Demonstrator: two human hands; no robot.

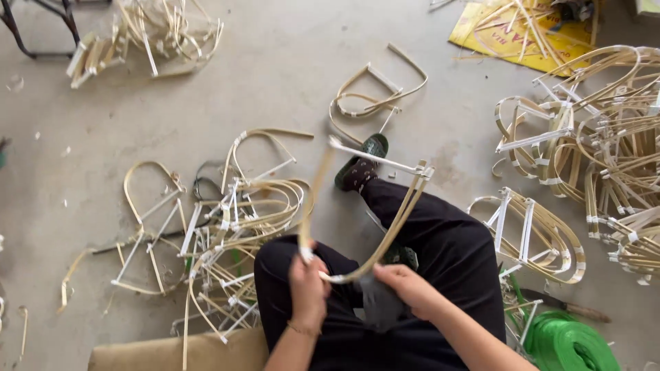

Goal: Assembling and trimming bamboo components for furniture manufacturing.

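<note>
A person sat on the grey floor (289, 62) with two hands out in front. The left hand (307, 288) was closed around one end of a bent cane frame (357, 206), near its round bottom. The right hand (405, 285) was curled shut too, and it pressed on the same round bottom from the other side. The frame stood up from the lap in a U shape, with one white bar (378, 159) tied across its top. It was the only frame being held.

One foot in a green shoe (361, 163) poked out past the knees, which wore black trousers (440, 233).

More frames lay all around. One frame (375, 93) lay alone beyond the shoe. A messy pile of frames (240, 220) sat by the left knee, too tangled to count. One frame with two white bars (533, 233) lay by the right knee. A big heap (598, 137) filled the right side, and a small heap (148, 34) lay far off at the top left.

One roll of green strap (567, 343) lay near the right elbow. One yellow sheet (522, 34) lay far away, with thin sticks on it.
</note>
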